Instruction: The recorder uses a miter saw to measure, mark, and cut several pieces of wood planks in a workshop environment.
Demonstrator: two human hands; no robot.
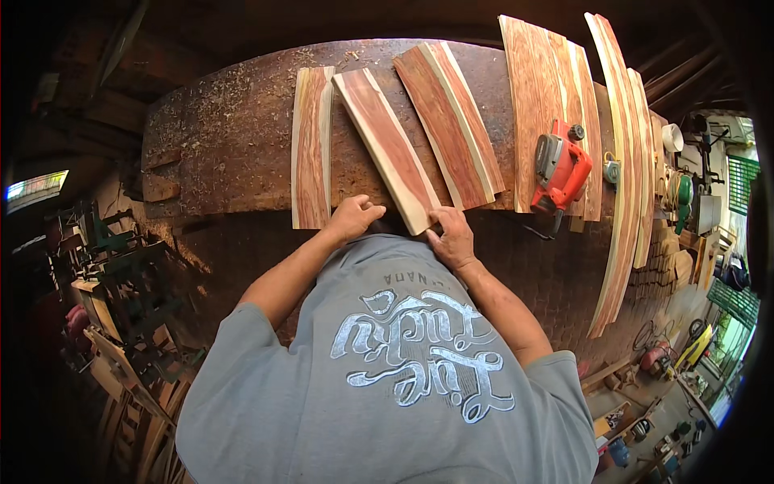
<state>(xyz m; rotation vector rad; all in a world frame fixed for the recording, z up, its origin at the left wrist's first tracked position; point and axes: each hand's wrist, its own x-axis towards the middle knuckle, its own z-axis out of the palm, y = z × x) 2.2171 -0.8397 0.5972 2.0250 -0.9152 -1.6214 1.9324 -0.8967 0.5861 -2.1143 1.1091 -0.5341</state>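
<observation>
A reddish-brown plank with a pale edge [387, 133] lies slanted on the workbench, its near end jutting past the front edge toward my body. My right hand [453, 236] grips that near end at its right corner, thumb below and fingers on the wood. Left of the plank, my left hand [357, 218] is closed with curled fingers at the bench edge, and I see nothing in it. It is close to the near end of a shorter striped board [313, 145]. To the right lies another striped board [453, 125], untouched by either hand.
Wood shavings [234, 105] cover the left of the workbench [193, 177]. On the right, a red electric planer [562, 171] rests on wide boards [532, 73]. Long narrow boards [627, 202] overhang the front edge beyond it. Wood offcuts [129, 395] crowd the lower left.
</observation>
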